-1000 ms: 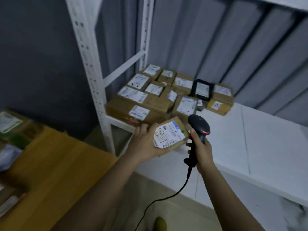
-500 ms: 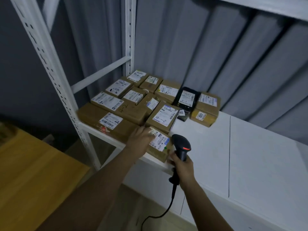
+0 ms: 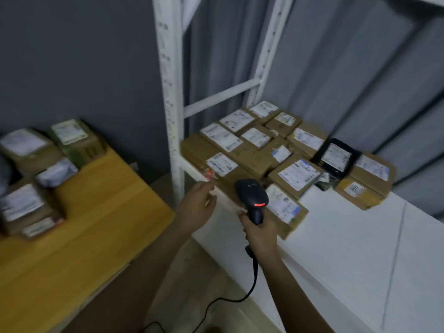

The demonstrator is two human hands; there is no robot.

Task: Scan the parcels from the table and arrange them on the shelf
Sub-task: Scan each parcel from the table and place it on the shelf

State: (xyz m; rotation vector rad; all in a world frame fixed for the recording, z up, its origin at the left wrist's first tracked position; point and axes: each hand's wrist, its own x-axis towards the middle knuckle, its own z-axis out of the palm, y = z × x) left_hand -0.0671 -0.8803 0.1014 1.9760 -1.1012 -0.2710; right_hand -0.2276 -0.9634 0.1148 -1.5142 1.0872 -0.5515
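Crowding white shelf [image 3: 360, 236]: parcels [image 3: 254, 150]; wooden table [image 3: 79, 236] left, grey wall [image 3: 72, 56].

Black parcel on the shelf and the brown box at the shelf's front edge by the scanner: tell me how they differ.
The black parcel has a dark wrapper framing its white label; the brown box is plain cardboard. The black parcel lies on top of other boxes further back; the brown box lies on the white shelf itself, at the front edge. The black parcel shows whole; the brown box is partly hidden by the scanner. Both carry white labels facing up.
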